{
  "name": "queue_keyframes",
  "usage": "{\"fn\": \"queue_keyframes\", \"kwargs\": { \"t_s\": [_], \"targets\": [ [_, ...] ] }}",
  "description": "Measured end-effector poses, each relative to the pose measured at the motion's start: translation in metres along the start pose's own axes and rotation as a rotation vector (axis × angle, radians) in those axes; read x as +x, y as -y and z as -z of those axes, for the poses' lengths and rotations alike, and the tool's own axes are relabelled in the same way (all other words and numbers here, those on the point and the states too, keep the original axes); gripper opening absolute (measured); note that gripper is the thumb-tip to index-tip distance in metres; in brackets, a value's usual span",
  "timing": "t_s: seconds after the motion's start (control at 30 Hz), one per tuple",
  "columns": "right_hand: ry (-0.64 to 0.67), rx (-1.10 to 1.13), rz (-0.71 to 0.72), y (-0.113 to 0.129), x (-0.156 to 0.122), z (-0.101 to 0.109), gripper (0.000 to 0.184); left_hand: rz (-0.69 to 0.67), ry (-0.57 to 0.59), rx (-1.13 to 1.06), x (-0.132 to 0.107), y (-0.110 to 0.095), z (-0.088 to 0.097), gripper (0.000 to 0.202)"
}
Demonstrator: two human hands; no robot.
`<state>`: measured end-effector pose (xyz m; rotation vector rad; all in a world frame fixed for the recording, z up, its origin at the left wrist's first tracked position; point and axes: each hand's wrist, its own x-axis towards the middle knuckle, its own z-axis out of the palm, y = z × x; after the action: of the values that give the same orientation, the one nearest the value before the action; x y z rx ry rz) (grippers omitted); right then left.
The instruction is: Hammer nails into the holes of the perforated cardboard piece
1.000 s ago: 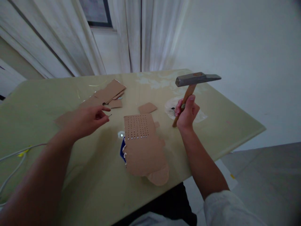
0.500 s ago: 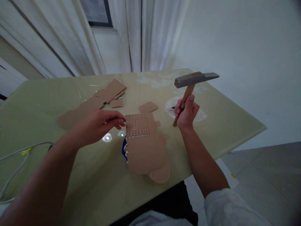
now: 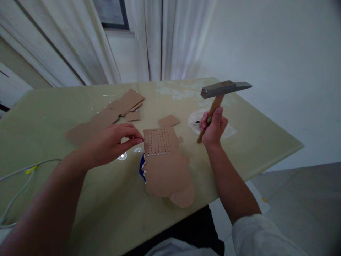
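In the head view my right hand (image 3: 215,128) is wrapped round the wooden handle of a hammer (image 3: 226,89), raised above the table with its steel head up. A brown cardboard piece (image 3: 166,174) lies near the front edge, with rows of small holes in its far half. White bits show along the nearest row of holes and down its left side. My left hand (image 3: 119,140) is closed in a pinch at the left edge of this cardboard, thumb and fingertips together on it. Part of a blue object (image 3: 142,168) sticks out from under the cardboard; the rest is hidden.
Cardboard scraps (image 3: 106,115) lie at the far left, and a smaller scrap (image 3: 169,121) sits beyond the holed piece. Behind my right hand is a clear plastic bag (image 3: 194,119). Pale cables (image 3: 16,195) cross the left side of the greenish table (image 3: 255,142).
My left thumb and fingers have closed together at the cardboard's left edge. My right hand still holds the hammer raised, almost unmoved.
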<state>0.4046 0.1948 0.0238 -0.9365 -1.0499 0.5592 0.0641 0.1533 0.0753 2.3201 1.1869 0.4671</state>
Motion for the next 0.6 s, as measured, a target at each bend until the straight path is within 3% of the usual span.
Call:
{"fn": "queue_keyframes", "kwargs": {
  "t_s": [0.27, 0.6],
  "targets": [
    [-0.001, -0.004, -0.008, -0.001, 0.0, 0.001, 0.074, -0.003, 0.039, -0.069, 0.0, -0.01, -0.002, 0.034],
    [0.005, 0.041, -0.009, -0.001, 0.0, 0.0, 0.073, -0.018, -0.231, -0.121, 0.007, -0.042, -0.016, 0.032]
  ]
}}
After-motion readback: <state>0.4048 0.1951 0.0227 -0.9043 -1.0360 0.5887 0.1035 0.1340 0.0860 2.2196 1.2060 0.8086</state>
